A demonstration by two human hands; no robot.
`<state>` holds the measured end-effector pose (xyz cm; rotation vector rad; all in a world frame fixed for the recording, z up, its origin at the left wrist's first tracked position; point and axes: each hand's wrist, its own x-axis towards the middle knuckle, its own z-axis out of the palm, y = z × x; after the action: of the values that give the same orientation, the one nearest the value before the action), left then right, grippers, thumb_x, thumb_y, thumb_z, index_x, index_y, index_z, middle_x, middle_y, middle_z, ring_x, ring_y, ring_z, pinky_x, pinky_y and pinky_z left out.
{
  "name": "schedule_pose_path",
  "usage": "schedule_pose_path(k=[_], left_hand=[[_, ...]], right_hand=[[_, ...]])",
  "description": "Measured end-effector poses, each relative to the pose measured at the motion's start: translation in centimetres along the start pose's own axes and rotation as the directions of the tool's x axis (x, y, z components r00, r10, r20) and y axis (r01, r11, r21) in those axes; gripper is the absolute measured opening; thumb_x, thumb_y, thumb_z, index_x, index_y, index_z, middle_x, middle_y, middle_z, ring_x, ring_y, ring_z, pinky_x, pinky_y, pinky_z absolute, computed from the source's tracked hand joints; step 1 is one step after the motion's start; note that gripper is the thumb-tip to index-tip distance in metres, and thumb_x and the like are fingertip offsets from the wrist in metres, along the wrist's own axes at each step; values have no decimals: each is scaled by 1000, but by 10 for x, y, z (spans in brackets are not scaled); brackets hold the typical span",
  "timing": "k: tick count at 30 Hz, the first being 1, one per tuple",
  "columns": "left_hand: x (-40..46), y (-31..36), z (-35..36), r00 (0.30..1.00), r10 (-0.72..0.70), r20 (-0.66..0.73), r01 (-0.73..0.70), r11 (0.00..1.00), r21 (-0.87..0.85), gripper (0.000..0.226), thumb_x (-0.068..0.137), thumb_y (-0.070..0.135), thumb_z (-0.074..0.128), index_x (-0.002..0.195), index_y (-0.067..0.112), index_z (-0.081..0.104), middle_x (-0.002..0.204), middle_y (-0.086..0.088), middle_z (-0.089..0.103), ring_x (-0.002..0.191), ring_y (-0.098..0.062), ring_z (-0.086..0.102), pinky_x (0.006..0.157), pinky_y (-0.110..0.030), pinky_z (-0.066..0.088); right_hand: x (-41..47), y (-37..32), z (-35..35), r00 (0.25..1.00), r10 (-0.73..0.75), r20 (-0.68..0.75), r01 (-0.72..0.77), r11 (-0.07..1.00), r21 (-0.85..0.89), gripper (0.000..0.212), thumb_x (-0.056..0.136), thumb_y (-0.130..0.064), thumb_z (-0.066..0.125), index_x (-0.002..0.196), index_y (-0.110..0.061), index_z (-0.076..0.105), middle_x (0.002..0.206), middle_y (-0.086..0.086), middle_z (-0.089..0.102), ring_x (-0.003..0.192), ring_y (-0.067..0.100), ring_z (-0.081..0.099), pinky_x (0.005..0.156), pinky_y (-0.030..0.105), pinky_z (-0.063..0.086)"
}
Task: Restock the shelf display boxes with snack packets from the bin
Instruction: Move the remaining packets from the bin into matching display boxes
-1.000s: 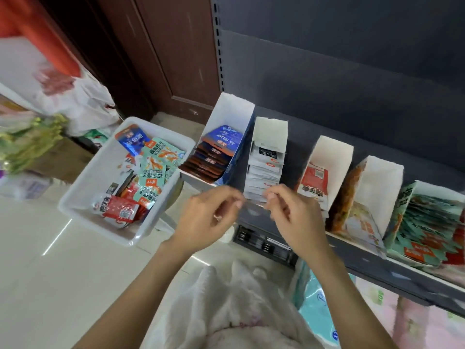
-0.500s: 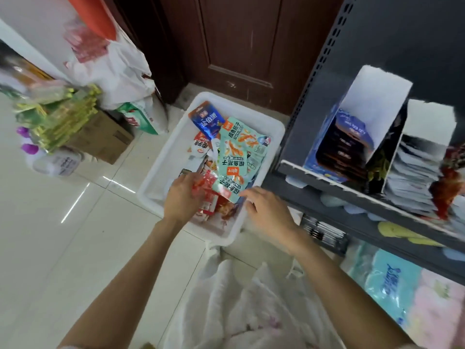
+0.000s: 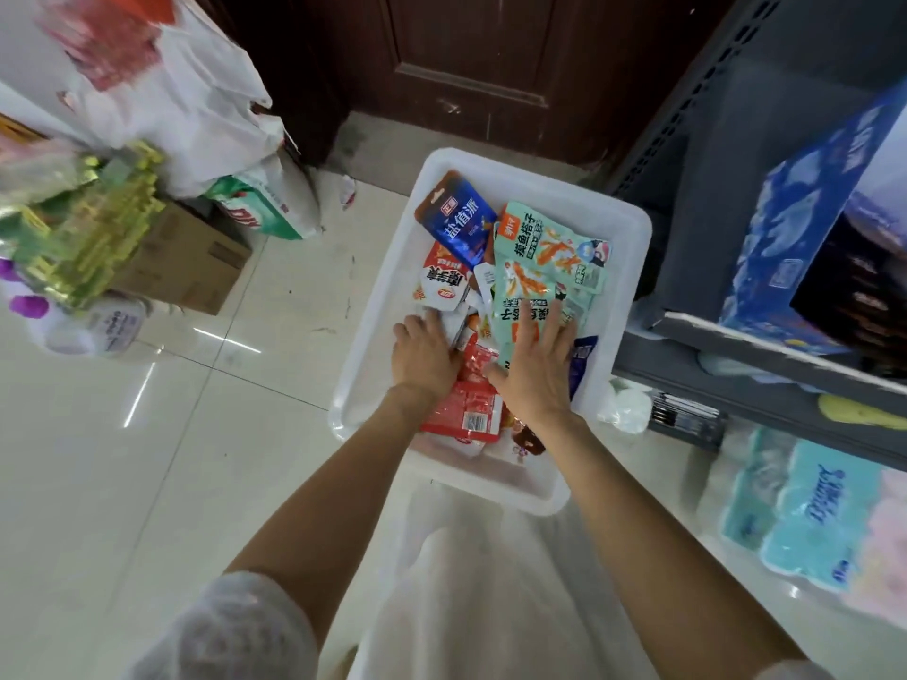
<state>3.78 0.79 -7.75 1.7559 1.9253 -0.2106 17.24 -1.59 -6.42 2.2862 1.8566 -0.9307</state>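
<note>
A white plastic bin [image 3: 633, 228] sits on the tiled floor beside the grey shelf [image 3: 736, 346], holding several snack packets. A blue packet [image 3: 456, 223] lies at its far end, mint-green packets [image 3: 540, 267] on the right, and red packets [image 3: 466, 404] near me. My left hand [image 3: 424, 353] reaches into the pile, its fingers curled round a small white packet [image 3: 454, 326]. My right hand [image 3: 537, 365] lies flat with fingers spread on the mint-green packets. On the shelf at the right stands a blue display box [image 3: 795, 228] with dark packets inside.
A cardboard box [image 3: 196, 267], a green-and-white sack [image 3: 260, 213], white plastic bags [image 3: 186, 105] and a stack of gold-green packs [image 3: 88, 238] crowd the left. Tissue packs [image 3: 805, 512] sit under the shelf. A brown door [image 3: 491, 66] stands behind the bin.
My view and both hands swung from the shelf boxes down to the bin. My right hand moved onto the mint-green packets and my left hand went deeper into the pile.
</note>
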Motion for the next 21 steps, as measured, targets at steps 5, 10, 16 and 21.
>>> schedule_pose_path(k=[5, 10, 16, 21], left_hand=[[-2, -3, 4, 997, 56, 61, -50, 995, -90, 52, 90, 22, 53, 138, 18, 34, 143, -19, 27, 126, -44, 32, 99, -51, 38], [-4, -5, -1, 986, 168, 11, -166, 981, -102, 47, 95, 17, 45, 140, 9, 29, 130, -20, 46, 110, -40, 53, 90, -46, 44], [-17, -5, -6, 977, 215, -8, -215, 976, -48, 48, 98, 14, 40, 145, 10, 29, 110, -16, 65, 89, -35, 64, 77, -39, 47], [-21, -7, -18, 980, 184, -83, -201, 918, -342, 35, 96, 8, 43, 131, 8, 46, 96, -17, 67, 78, -37, 62, 70, -41, 51]], right_hand=[[2, -2, 3, 999, 8, -36, -9, 1000, -16, 97, 86, -47, 62, 151, -21, -5, 156, 17, -11, 141, 47, -5, 112, 57, 18], [2, -2, 7, 999, 12, -39, -12, 1000, -10, 95, 86, -44, 62, 152, -20, -2, 157, 17, -10, 141, 48, -6, 113, 59, 15], [3, 3, 8, 999, 0, -39, 3, 998, 69, 93, 86, -38, 65, 152, -22, 1, 157, 14, -10, 141, 46, -9, 114, 60, 15], [1, 6, 5, 999, 2, -45, 0, 999, 54, 86, 85, -39, 64, 151, -22, 11, 157, 15, -1, 142, 46, -1, 113, 57, 15]])
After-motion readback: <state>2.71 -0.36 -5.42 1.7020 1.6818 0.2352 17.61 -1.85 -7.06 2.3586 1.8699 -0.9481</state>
